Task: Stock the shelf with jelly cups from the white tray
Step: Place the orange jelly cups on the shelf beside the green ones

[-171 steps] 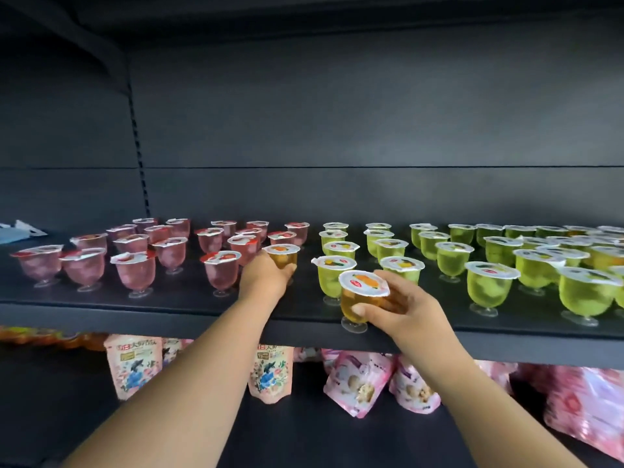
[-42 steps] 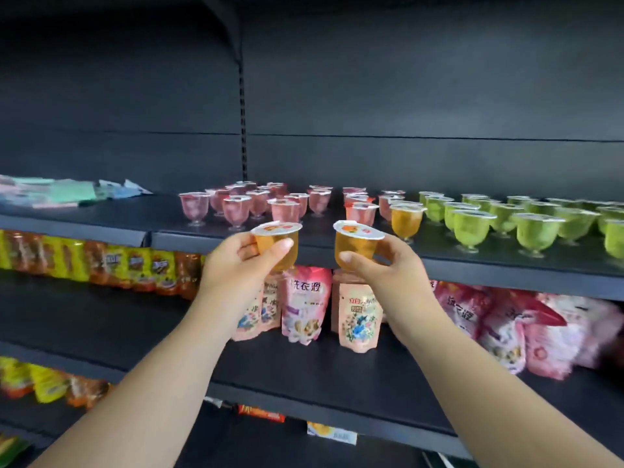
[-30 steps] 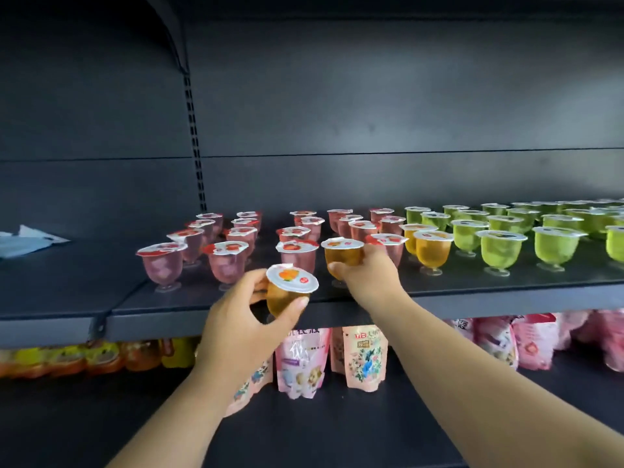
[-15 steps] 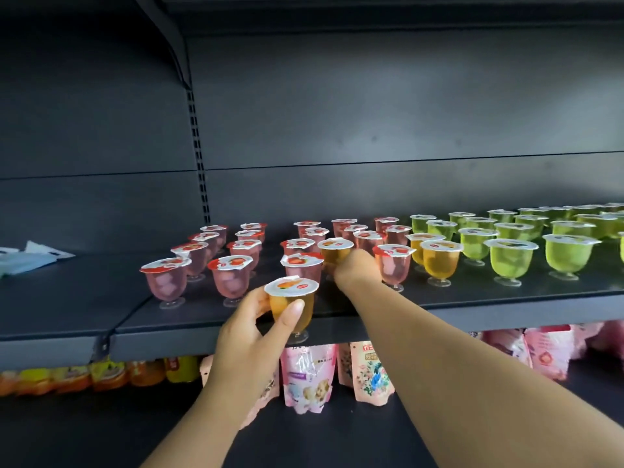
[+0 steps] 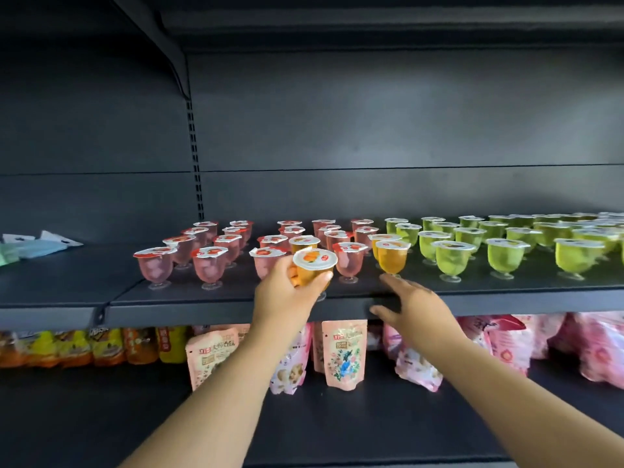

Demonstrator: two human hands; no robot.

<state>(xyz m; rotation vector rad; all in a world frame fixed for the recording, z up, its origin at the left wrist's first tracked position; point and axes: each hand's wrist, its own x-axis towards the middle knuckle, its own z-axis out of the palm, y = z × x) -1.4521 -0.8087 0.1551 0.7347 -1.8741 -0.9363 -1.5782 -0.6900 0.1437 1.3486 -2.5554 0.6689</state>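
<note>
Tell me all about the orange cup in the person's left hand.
The orange jelly cup is a small clear plastic cup of amber jelly, sealed with a white foil lid printed with orange fruit. The left hand grips it round the sides, thumb in front. It is upright, tilted slightly toward the camera, at the front edge of the dark shelf, before the pink cups. Its foot is mostly hidden.
</note>
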